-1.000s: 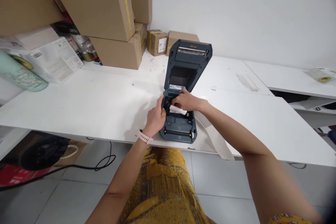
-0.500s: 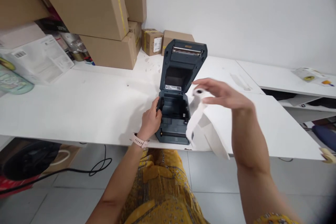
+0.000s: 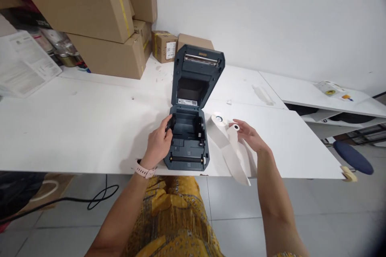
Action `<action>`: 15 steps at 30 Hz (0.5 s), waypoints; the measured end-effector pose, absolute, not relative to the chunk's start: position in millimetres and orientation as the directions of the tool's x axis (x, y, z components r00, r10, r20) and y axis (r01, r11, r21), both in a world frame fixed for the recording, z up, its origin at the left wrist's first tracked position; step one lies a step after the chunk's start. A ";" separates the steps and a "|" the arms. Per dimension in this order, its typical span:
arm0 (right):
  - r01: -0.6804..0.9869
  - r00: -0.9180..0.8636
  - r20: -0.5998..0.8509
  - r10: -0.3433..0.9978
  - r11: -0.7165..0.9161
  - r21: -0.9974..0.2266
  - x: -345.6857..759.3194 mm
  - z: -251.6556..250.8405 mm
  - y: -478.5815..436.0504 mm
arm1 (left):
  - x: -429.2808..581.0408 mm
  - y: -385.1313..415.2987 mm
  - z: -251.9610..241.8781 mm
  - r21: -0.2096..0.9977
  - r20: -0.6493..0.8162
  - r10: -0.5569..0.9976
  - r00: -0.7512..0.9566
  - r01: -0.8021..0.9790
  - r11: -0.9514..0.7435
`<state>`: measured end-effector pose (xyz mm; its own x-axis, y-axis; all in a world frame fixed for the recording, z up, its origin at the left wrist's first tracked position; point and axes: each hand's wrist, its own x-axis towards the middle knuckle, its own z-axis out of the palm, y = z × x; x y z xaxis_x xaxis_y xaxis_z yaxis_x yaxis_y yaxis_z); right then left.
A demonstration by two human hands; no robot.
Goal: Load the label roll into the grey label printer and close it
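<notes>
A dark blue-grey label printer (image 3: 185,144) stands at the table's front edge with its lid (image 3: 196,74) raised. Its bay holds no roll, and black roll holders show on either side. My left hand (image 3: 158,142) grips the printer's left rim, fingertips over the edge. To the right of the printer, my right hand (image 3: 249,135) has its fingers around the back and right side of a small white paper roll (image 3: 233,131), whose loose strip trails down. A larger label roll (image 3: 217,119) lies just left of it, its unwound strip hanging past the table edge.
Cardboard boxes (image 3: 108,54) are stacked at the back left, with a smaller taped box (image 3: 164,47) beside them. A white package (image 3: 27,62) lies far left. On the right are a lower shelf unit (image 3: 327,118) and a blue stool (image 3: 352,156). A black cable (image 3: 99,196) lies below.
My right hand has lowered the small paper roll from beside the printer to the table near the larger roll. My left hand stays on the printer. The view has shifted right.
</notes>
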<state>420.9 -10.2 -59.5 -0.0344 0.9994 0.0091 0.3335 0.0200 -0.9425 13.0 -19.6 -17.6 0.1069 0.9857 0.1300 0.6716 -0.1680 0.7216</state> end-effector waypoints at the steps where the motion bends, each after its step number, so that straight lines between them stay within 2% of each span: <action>1: 0.329 -0.028 0.030 0.999 0.037 -0.944 421.7 -53.3 -9.5 | 13.0 -19.8 -17.4 0.721 0.131 0.986 0.105 0.673 -0.168; 3: 0.314 -0.016 0.081 0.997 0.082 -0.946 421.5 -34.6 -5.3 | 13.0 -20.1 -17.1 0.721 0.141 0.983 0.114 0.668 -0.181; 5: 0.378 -0.085 0.072 0.994 0.099 -0.920 415.6 -12.8 3.5 | 13.1 -20.1 -17.1 0.723 0.149 0.980 0.131 0.662 -0.199; 8: 0.622 -0.270 -0.097 0.958 0.097 -0.777 394.6 9.9 24.6 | 13.5 -19.6 -17.7 0.723 0.156 0.978 0.136 0.659 -0.207; 10: 0.709 -0.333 -0.188 0.924 0.115 -0.695 377.9 12.3 40.6 | 14.0 -19.2 -18.3 0.728 0.157 0.979 0.129 0.655 -0.203; 12: 0.714 -0.365 -0.208 0.908 0.129 -0.688 364.3 7.0 53.5 | 14.3 -19.0 -18.8 0.738 0.153 0.980 0.127 0.645 -0.199; 15: 0.695 -0.359 -0.164 0.919 0.146 -0.704 354.0 0.1 60.2 | 14.5 -19.1 -19.0 0.746 0.151 0.981 0.124 0.637 -0.196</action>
